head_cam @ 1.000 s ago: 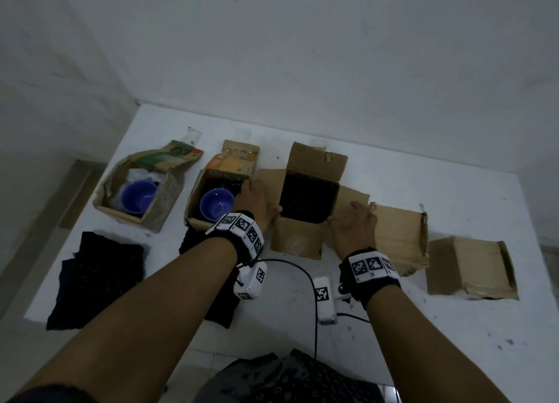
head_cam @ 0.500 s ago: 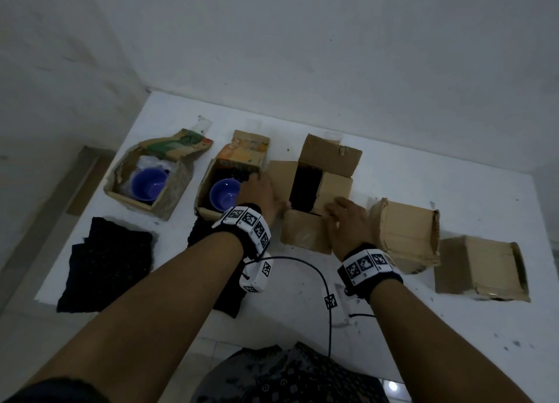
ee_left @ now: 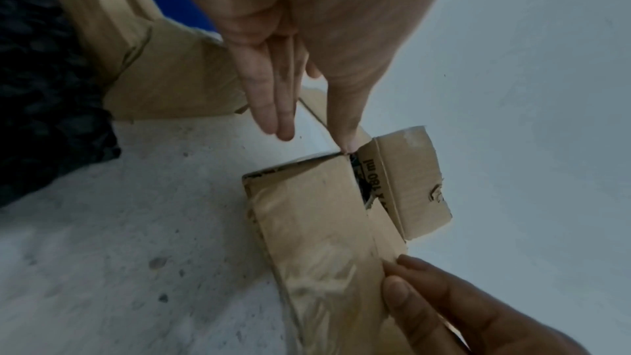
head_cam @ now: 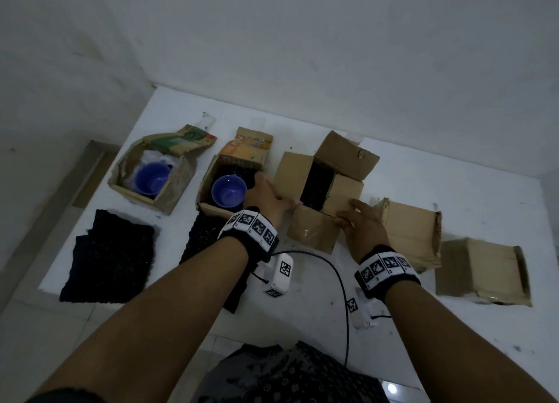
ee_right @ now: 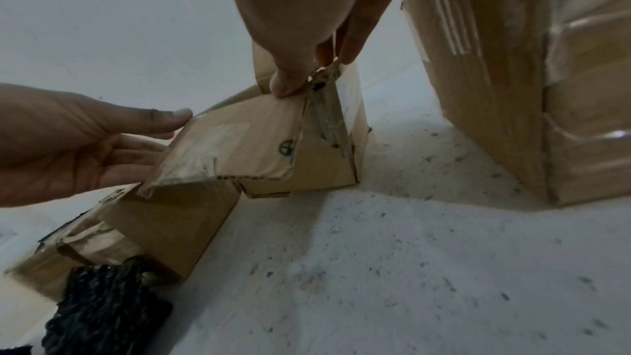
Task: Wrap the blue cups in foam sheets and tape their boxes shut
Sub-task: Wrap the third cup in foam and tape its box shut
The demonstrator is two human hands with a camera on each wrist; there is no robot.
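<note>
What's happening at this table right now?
A person is folding the flaps of the middle box, which holds something dark. The right hand pinches the right flap inward; the left hand, fingers straight, presses the left flap. Two blue cups sit unwrapped in open boxes on the left, dark foam sheets lie in front of them.

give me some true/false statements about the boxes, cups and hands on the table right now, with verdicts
1. Two blue cups sit uncovered in open boxes. True.
2. The middle box is already taped shut. False: its flaps are only partly folded, dark foam showing inside.
3. The right hand holds a flap of the middle box. True.
4. The left hand is lifting a cup. False: it rests against the middle box's left flap.
5. A dark foam sheet lies on the table's near left. True.
</note>
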